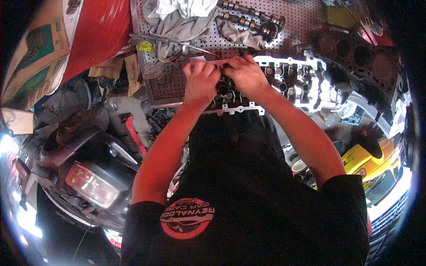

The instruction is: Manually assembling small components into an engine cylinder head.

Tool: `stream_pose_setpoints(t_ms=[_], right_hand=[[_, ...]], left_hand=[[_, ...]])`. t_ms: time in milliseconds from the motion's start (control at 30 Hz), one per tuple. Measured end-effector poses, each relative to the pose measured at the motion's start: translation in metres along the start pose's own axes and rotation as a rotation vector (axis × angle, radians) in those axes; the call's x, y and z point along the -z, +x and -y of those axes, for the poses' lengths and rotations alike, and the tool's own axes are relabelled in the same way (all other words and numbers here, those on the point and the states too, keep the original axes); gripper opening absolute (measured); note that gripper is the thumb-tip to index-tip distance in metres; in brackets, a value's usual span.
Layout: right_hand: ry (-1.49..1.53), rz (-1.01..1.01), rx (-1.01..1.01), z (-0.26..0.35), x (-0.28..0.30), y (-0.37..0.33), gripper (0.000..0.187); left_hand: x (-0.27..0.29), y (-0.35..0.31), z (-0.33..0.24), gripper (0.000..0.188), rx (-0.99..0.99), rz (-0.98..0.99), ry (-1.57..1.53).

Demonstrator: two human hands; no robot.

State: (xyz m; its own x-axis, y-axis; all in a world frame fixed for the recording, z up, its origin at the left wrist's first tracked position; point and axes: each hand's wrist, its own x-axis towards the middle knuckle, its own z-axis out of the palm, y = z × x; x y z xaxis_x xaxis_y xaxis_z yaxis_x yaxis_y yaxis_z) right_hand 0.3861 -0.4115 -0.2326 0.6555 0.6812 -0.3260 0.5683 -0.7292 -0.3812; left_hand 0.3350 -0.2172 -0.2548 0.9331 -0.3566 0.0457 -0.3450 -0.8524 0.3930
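Observation:
A silver cylinder head (316, 91) lies across the front edge of the metal bench, its valve springs and bores facing up. Over its left end, my left hand (200, 80) is closed, fingers curled down and thumb toward the right hand. Close beside it, my right hand (246, 79) bends its fingers onto the same part of the cylinder head. What the fingertips of either hand grip is hidden beneath them. A small white piece (198, 58) shows just beyond the left hand's knuckles.
Two camshafts (250, 20) lie at the back of the perforated bench (168, 90), beside grey rags (179, 29). A thin metal rod (186, 44) rests left of them. At the right stands a dark engine block (355, 55). A car headlight (92, 185) and red tool (133, 134) are at lower left.

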Motion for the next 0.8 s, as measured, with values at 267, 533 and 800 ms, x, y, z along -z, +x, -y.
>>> stream_pose_setpoints(t_ms=[267, 533, 800], right_hand=[[0.306, 0.143, 0.040, -0.011, 0.024, 0.001, 0.026], [0.050, -0.617, 0.333, 0.001, 0.083, -0.008, 0.024], [0.766, -0.476, -0.044, -0.016, 0.054, -0.004, 0.041]], left_hand=[[0.049, 0.022, -0.001, 0.023, 0.213, 0.497, -0.248], [0.113, 0.044, 0.005, 0.016, 0.786, 0.259, -1.359], [0.093, 0.068, -0.003, 0.016, 0.558, 0.198, -0.946]])
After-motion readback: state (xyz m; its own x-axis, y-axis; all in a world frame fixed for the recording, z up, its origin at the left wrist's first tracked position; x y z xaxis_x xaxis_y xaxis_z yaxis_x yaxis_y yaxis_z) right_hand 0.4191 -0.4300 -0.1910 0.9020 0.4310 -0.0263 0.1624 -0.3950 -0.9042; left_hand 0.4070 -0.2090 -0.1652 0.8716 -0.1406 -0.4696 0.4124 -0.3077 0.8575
